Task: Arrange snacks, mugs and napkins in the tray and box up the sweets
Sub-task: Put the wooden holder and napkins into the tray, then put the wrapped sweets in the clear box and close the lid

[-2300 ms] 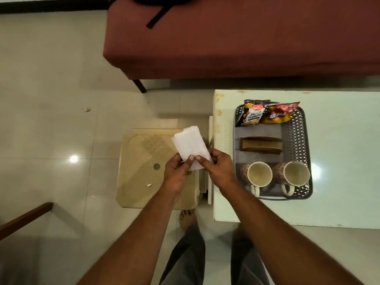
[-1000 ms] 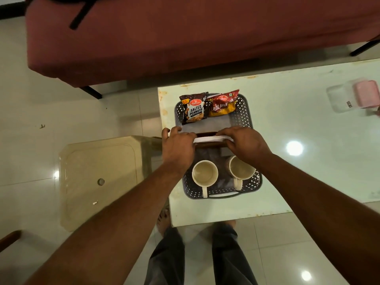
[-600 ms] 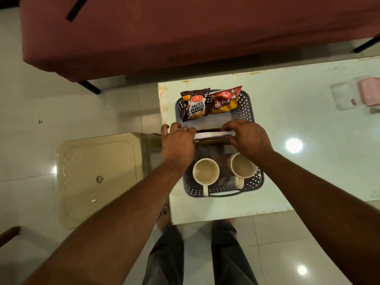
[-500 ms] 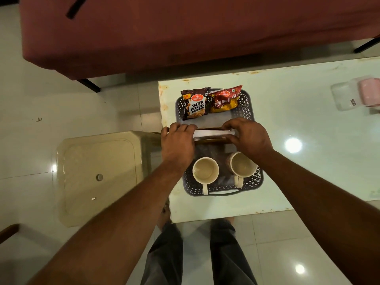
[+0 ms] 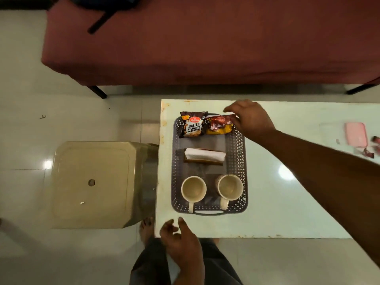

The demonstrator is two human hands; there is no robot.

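Note:
A dark perforated tray point(image 5: 244, 161) lies on the pale table point(image 5: 287, 206). At its far end are a salted peanuts packet point(image 5: 193, 126) and a red and yellow snack packet point(image 5: 218, 127). White napkins point(image 5: 204, 154) stand in a brown holder point(image 5: 202, 162) mid-tray. Two empty mugs point(image 5: 193, 189) point(image 5: 230, 187) sit at the near end. My right hand point(image 5: 251, 120) is at the tray's far right corner, fingers spread, fingertips touching the red packet's right end. My left hand point(image 5: 181, 243) hovers at the table's front edge, empty, fingers loosely apart.
A pink-lidded box point(image 5: 355, 134) and a few wrapped sweets point(image 5: 368, 152) lie at the table's far right. A beige plastic stool point(image 5: 92, 182) stands left of the table. A maroon couch point(image 5: 205, 38) runs behind it. My feet are under the front edge.
Both hands have let go of the napkins, which now stand in the holder. My right hand moved to the red packet; my left hand drew back to the table's front edge.

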